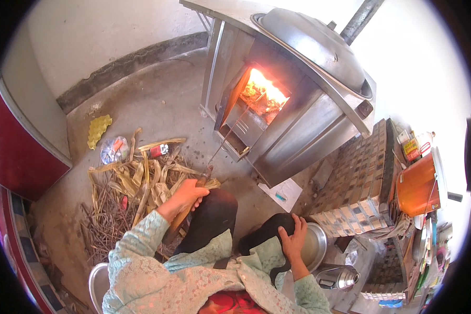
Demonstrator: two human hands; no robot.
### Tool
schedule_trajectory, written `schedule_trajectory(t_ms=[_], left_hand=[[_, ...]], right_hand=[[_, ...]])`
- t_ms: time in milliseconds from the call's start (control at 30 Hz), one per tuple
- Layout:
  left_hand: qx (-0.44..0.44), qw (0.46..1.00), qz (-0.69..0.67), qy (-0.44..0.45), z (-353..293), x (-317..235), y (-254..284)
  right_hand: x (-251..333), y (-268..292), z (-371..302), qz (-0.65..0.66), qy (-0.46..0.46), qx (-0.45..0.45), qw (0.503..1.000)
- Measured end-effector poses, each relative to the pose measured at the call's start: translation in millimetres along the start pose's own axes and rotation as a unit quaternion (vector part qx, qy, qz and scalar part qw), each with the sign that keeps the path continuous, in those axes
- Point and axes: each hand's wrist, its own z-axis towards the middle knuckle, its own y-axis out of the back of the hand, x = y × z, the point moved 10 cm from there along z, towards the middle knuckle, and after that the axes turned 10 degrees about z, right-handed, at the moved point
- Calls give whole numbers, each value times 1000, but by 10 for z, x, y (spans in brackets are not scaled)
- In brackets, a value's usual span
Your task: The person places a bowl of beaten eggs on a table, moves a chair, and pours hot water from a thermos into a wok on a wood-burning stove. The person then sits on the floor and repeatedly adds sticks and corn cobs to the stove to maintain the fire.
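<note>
My left hand is closed around the wooden handle of a fire poker, above my left knee. The poker's thin metal rod slants up and away to the open firebox of a metal stove. Bright flames burn inside, and the rod's far tip is lost in the glare. My right hand lies on my right knee with its fingers apart, holding nothing. A large domed lid covers the pan on the stove top.
Twigs and dry corn husks are heaped at left, near a yellow egg tray and a plastic bag. At right stand a metal basin, a thermos flask, a tiled counter and an orange pot.
</note>
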Motion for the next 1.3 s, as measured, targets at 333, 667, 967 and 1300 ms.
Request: schedule_trajectory(t_ms=[333,667,967,1300], left_hand=[[41,997,-32,-66,728,-330,-46],[-82,993,59,-59,143,-229,-49],[-81,992,82,-47,342,-102,3],[-28,996,-45,-75,779,-373,-123]], right_hand=[[29,-76,30,-6,6,8,1000],[31,-49,7,-8,16,2,1000],[13,-21,-10,-11,21,-2,1000],[60,-39,25,0,11,5,1000]])
